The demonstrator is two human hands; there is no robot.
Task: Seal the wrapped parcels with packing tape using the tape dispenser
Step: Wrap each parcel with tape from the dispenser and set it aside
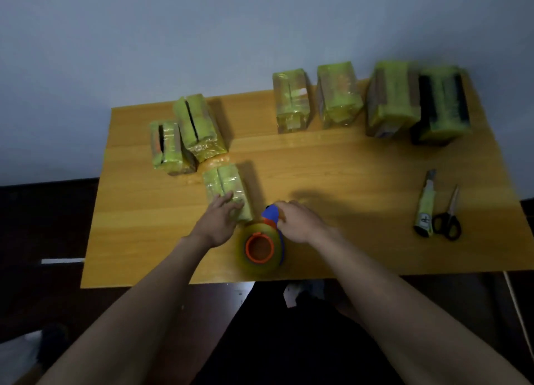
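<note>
A smooth, honey-coloured wooden table [332, 176] with a visible grain stands against a plain pale wall [173, 38], above a dark floor. Nearest the front edge lies the tape dispenser [263, 244]: a glossy roll of yellowish translucent tape round an orange plastic hub, with a blue and orange handle. The right hand [297, 220] curls round that handle and grips it. Just to its left, the left hand [221, 217] lies with fingers nearly straight, pressing on the near end of a small block-shaped parcel [226, 192] wrapped in shiny yellow-green film, a seam running down its top. At the right side, a utility knife [426, 205] with a yellow-green body lies just beside black-handled scissors [448, 217]. Farther left, two more wrapped parcels [187, 133] stand touching, each showing a dark slit. Along the back edge, four larger crinkled parcels [370, 101] stand in a row; the two rightmost touch, and the last has dark bands.
</note>
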